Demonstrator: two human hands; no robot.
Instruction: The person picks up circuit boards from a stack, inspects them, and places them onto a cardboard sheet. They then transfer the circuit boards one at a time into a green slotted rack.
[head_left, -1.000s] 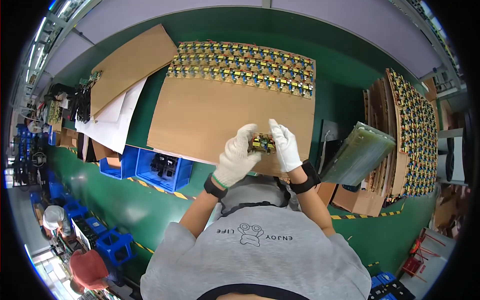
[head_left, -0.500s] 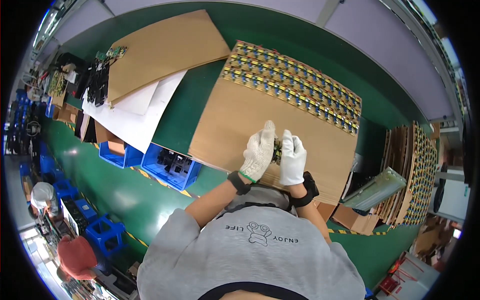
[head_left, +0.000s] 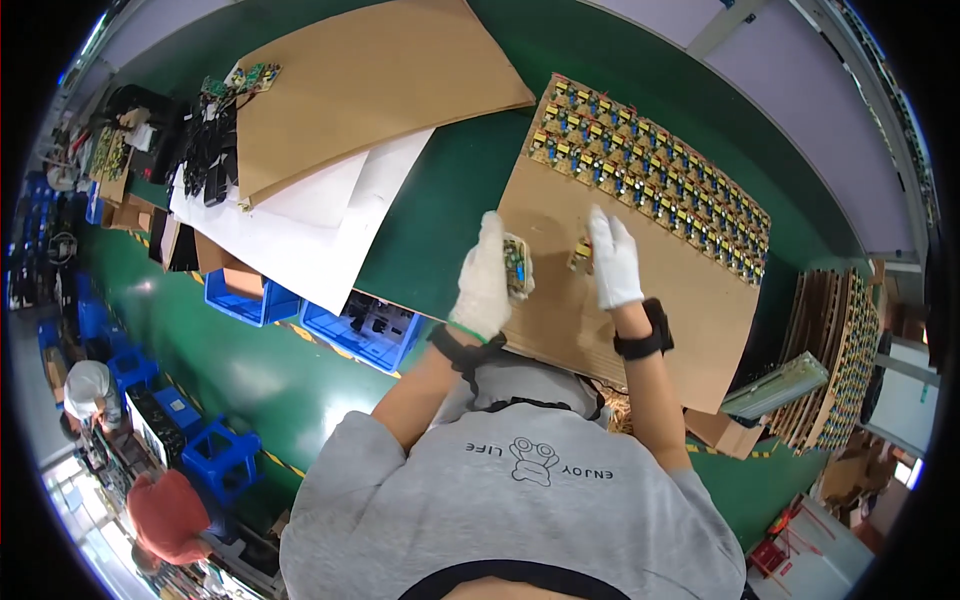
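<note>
My left hand point(head_left: 482, 285), in a knitted white glove, is closed on a green circuit board point(head_left: 517, 264) with a blue part on it, held at the left edge of a cardboard sheet point(head_left: 690, 330). My right hand point(head_left: 615, 262), also gloved in white, has a small circuit board point(head_left: 580, 254) with a yellow part at its thumb side, over the bare cardboard. The thumb is mostly hidden. Along the far side of the sheet lie several rows of small circuit boards point(head_left: 650, 165) with yellow and blue parts.
Left on the green table point(head_left: 425, 215) are a large cardboard piece point(head_left: 370, 85), white sheets point(head_left: 290, 240) and black cables point(head_left: 205, 150). Blue bins point(head_left: 365, 335) stand below its edge. To the right rise stacked cardboard layers with boards point(head_left: 825, 360). Two people sit at far left.
My hands, together half a second ago, have parted: the left went left with a board, the right moved right and farther away with another. The view has shifted, so the table appears farther right.
</note>
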